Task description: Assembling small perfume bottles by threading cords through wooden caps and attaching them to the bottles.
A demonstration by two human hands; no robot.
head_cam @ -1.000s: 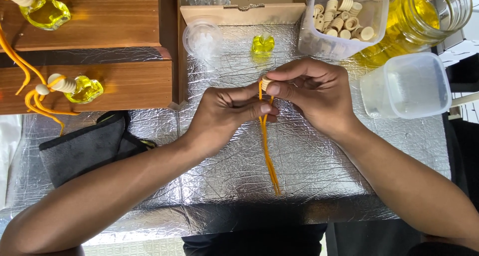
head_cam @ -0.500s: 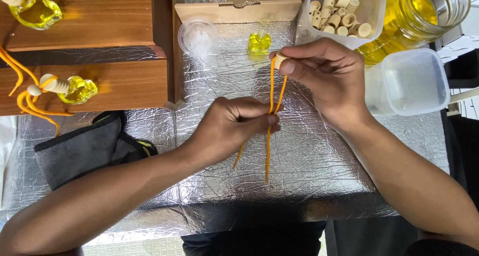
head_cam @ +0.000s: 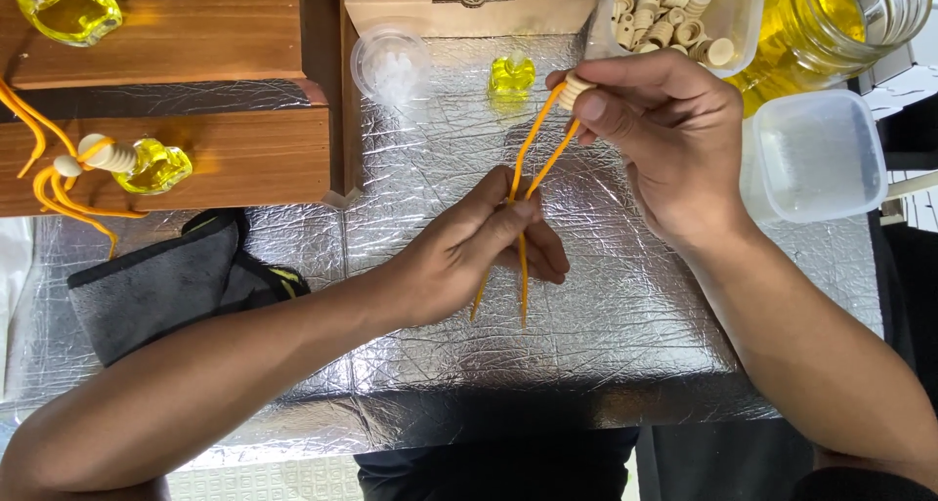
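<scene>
Right hand (head_cam: pixel 674 140) pinched shut on a small wooden cap (head_cam: pixel 575 91) above the foil-covered table (head_cam: pixel 625 315); left hand (head_cam: pixel 479 252) clamped on both strands of orange cord (head_cam: pixel 532 164) hanging from the cap.

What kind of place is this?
Probably a small craft workbench: a foil-covered table, a tub of wooden caps, a jar of yellow liquid, and hands threading orange cord.

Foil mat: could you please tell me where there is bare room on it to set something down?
Bare foil lies below the hands, toward the near edge, and between the left hand and the dark cloth. The far edge is crowded: round lid, small yellow bottle, tub of caps, empty container.
</scene>
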